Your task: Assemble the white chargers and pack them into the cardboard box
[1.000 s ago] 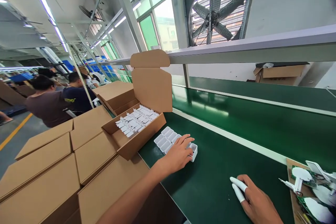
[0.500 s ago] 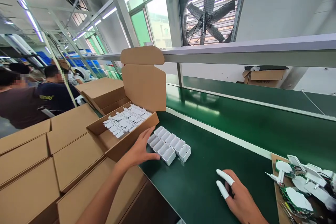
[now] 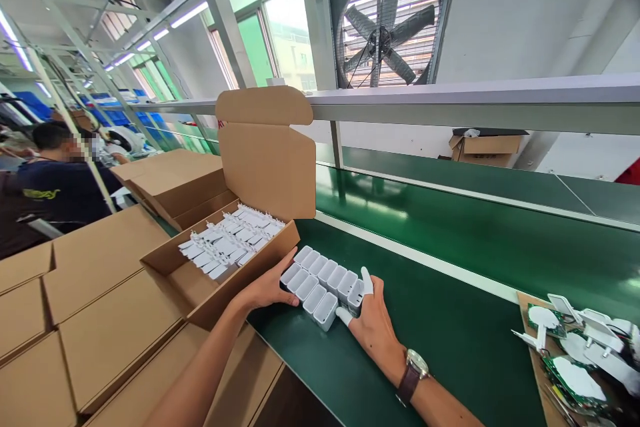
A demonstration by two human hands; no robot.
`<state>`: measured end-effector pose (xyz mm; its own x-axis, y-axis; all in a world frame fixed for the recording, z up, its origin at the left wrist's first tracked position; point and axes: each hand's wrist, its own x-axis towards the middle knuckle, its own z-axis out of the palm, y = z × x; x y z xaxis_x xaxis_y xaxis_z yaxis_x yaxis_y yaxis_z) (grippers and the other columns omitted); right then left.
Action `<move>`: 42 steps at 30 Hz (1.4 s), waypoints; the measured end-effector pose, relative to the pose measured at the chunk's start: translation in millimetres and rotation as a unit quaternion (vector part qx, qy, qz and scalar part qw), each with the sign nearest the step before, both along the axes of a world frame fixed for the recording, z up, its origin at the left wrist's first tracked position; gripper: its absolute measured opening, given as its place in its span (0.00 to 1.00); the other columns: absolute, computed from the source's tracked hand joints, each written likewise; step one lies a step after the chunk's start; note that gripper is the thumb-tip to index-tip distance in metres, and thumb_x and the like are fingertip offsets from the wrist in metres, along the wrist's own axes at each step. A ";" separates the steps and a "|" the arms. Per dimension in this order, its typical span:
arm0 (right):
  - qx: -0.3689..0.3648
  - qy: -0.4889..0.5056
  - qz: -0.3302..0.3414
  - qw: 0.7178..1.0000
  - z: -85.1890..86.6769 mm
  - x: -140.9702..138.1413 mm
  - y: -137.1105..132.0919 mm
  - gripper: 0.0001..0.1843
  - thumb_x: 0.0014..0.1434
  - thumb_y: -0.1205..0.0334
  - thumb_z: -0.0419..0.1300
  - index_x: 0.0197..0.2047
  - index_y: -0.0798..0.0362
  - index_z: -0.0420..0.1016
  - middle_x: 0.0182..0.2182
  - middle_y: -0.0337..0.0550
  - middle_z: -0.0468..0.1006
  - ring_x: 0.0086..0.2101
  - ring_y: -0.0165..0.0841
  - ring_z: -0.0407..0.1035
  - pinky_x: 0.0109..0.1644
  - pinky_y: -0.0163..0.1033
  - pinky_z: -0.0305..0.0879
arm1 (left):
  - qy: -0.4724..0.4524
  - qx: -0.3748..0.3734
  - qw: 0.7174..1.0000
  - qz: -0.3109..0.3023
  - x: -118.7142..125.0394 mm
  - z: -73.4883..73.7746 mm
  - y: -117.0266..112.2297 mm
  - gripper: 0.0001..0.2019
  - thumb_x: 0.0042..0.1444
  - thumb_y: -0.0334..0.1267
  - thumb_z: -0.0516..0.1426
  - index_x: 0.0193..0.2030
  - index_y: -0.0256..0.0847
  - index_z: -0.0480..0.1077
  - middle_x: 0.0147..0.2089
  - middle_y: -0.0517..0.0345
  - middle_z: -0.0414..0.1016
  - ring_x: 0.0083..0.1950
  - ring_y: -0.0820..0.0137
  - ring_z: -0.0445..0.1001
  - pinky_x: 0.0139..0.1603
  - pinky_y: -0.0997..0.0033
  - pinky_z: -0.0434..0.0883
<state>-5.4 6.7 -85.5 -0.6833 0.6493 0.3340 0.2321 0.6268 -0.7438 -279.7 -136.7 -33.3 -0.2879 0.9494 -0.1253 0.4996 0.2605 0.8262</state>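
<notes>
Two rows of small white open-topped plastic housings (image 3: 320, 279) stand on the green belt (image 3: 450, 267). My left hand (image 3: 269, 287) presses flat against their left side, fingers stretched out. My right hand (image 3: 373, 323), with white finger cots and a wristwatch, touches their right end, thumb and forefinger apart around the end housing. Just left of them sits an open cardboard box (image 3: 235, 267) with its lid up, filled with several white parts (image 3: 230, 241).
Closed cardboard boxes (image 3: 110, 307) are stacked at the left. A board with circuit boards and white parts (image 3: 575, 360) lies at the right edge. A metal rail (image 3: 450, 103) runs above the belt. Other people (image 3: 50, 180) work at the far left.
My right hand has moved left from the bare belt to the right end of the housings. My left hand has stayed at their left side. The view has shifted left.
</notes>
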 end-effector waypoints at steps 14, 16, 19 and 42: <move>0.015 0.015 -0.047 0.999 0.0 -22.0 73.9 0.44 0.60 0.62 0.61 0.76 0.55 0.47 0.58 0.58 0.63 0.53 0.47 0.69 0.60 0.55 0.71 | -0.030 0.039 0.998 -0.043 -15.4 0.8 85.1 0.73 0.37 0.63 0.74 0.80 0.42 0.35 0.80 0.35 0.46 0.78 0.39 0.50 0.77 0.41 0.51; -0.002 0.002 -0.047 0.999 -0.4 -21.4 69.9 0.45 0.60 0.62 0.61 0.76 0.57 0.47 0.60 0.60 0.62 0.54 0.47 0.70 0.61 0.53 0.71 | 0.080 0.019 0.996 -0.025 -8.0 9.8 76.8 0.71 0.40 0.65 0.72 0.80 0.46 0.33 0.82 0.38 0.37 0.80 0.38 0.40 0.77 0.38 0.48; -0.013 -0.036 -0.045 0.998 3.2 -20.3 67.1 0.48 0.56 0.62 0.64 0.75 0.59 0.49 0.65 0.62 0.59 0.58 0.50 0.69 0.61 0.53 0.71 | 0.219 0.017 0.975 -0.039 8.8 23.0 67.1 0.65 0.45 0.65 0.69 0.80 0.55 0.33 0.83 0.46 0.29 0.81 0.39 0.31 0.77 0.34 0.44; -0.009 -0.037 -0.072 0.997 34.2 14.4 46.6 0.56 0.49 0.57 0.74 0.73 0.62 0.50 0.68 0.66 0.57 0.66 0.53 0.59 0.71 0.55 0.60 | 0.358 0.121 0.921 -0.095 51.1 3.3 74.7 0.15 0.53 0.58 0.66 0.38 0.53 0.83 0.73 0.54 0.66 0.77 0.35 0.52 0.73 0.27 0.53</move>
